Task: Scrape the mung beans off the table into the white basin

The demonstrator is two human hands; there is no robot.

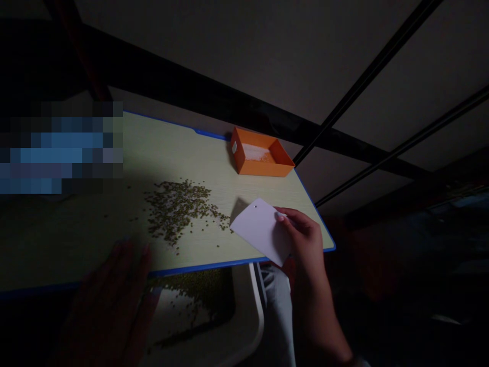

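A: Starting at the left, where is our left hand [118, 285]?

B: In shadow at the near edge of the pale wood-look worktop [160, 148] with the blue rim. It lies open, fingers spread, gripping nothing that we can see.

A: And the small green beans [178, 204]?

B: Scattered loose over the middle of the worktop, just beyond that hand. More of them lie in the shallow white tray [244, 326] below the near edge, under the rim.

A: Further right?

B: An open orange box [262, 160] sits at the far right corner with pale grains in it, well apart from the beans. Nearer to us, our right hand [305, 239] pinches a thin white plastic card [260, 229] by its right side, thumb on top, with the free edge toward the scatter.

A: How do we handle the card well?

B: We judge it best to set its long edge flat on the worktop, lean it slightly, and draw in short, slow strokes, so beans gather rather than roll off the side. Our open left hand can act as a wall at the rim, right above the tray.
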